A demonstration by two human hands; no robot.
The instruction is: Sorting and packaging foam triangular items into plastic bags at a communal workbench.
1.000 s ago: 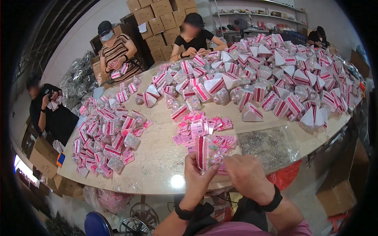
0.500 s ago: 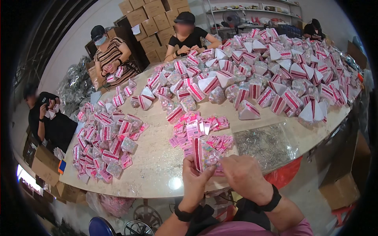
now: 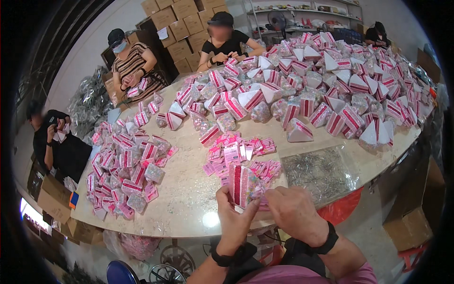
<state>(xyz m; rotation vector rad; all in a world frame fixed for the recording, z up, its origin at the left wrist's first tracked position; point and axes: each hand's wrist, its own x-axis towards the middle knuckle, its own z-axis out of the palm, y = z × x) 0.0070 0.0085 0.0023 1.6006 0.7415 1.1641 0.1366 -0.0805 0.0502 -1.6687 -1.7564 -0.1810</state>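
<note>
My left hand (image 3: 234,217) grips a wedge-shaped cake-slice ornament (image 3: 242,183) with pink, white and dark red stripes and a glittery, sequined side. Its thumb presses on the sequined side. Close by on the right, my right hand (image 3: 294,212) is closed with fingertips pinched at the ornament's right edge. Whatever those fingers hold is too small or hidden to make out. Just beyond my hands lies a loose pile of pink printed cards (image 3: 231,154). To the right of the cards is a clear plastic sheet or bag (image 3: 321,171) covered with thin metal pieces.
A large heap of similar ornaments (image 3: 302,90) covers the table's far side; a smaller heap (image 3: 125,170) with cards attached lies left. Co-workers (image 3: 137,66) sit around the table (image 3: 189,203). An open cardboard box (image 3: 411,213) stands at right, a blue stool (image 3: 122,273) below.
The ornament has turned slightly in my left hand, so its striped side shows more. My right hand has barely moved and stays pinched at its edge.
</note>
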